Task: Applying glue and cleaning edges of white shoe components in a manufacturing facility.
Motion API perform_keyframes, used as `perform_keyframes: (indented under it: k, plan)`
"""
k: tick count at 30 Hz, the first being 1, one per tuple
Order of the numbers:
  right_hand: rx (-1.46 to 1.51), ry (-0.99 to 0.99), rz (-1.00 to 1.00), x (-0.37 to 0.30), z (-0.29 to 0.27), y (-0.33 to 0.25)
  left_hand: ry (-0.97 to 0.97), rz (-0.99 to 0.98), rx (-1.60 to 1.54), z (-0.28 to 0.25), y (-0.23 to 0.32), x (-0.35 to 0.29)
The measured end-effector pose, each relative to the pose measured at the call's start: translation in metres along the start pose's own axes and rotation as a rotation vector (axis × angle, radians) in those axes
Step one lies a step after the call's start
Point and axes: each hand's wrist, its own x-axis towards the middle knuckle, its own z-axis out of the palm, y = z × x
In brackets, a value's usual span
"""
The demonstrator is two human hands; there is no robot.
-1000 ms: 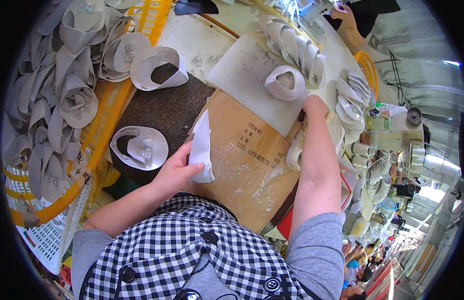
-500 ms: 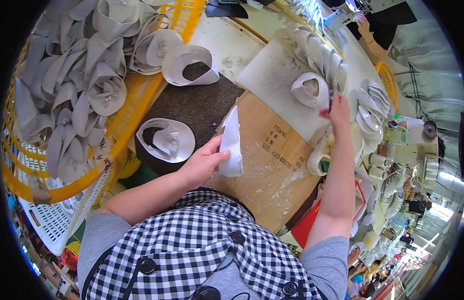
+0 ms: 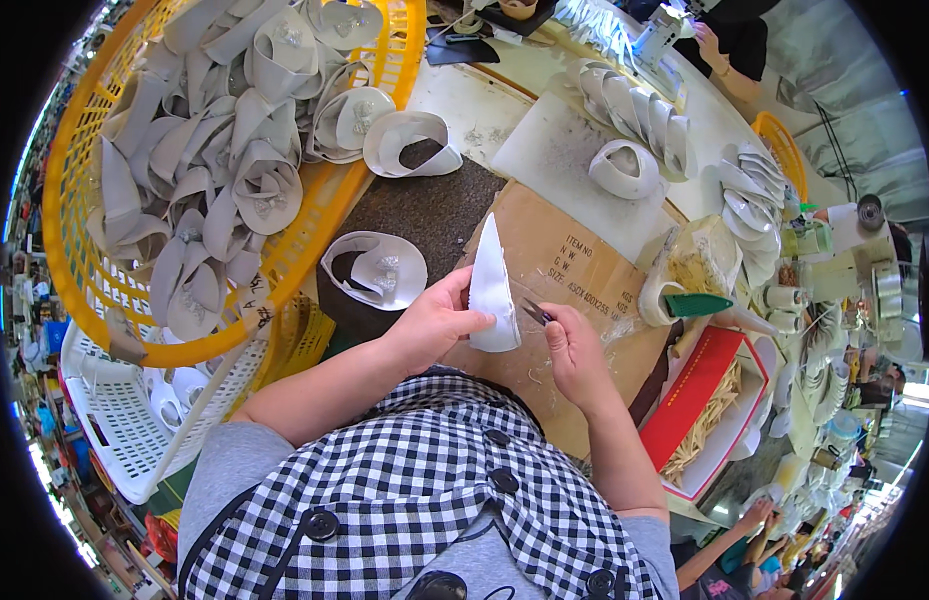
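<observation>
At centre, left hand pinches white piece, right hand grips pointed tool, above free cardboard; yellow basket borders upper left.

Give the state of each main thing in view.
White piece: held in the left hand, pointed end up.
Small dark tool: held in the right hand, tip toward that piece.
Ornamented piece: curled, resting on the dark mat.
Yellow basket: heaped with curled pieces.
Red-and-white box: open, pale sticks inside.
Cardboard: flat, white-streaked.
</observation>
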Motion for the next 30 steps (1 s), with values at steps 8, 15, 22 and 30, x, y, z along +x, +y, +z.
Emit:
perform_keyframes:
  k: [8, 15, 22, 30]
  plan:
    - [-0.759, 0.088, -0.544, -0.022, -0.011, -0.02, -0.054, 0.121, 0.228, 0.012, -0.007, -0.029]
    - [-0.707, 0.086, -0.551, -0.034, -0.001, -0.032, -0.069, 0.144, 0.267, 0.009, -0.012, -0.047]
    - [-0.825, -0.06, -0.679, -0.036, -0.015, -0.048, -0.133, 0.03, 0.276, 0.008, 0.0, -0.066]
    - [-0.871, -0.204, -0.783, -0.036, -0.011, -0.062, -0.216, -0.061, 0.29, 0.009, 0.008, -0.075]
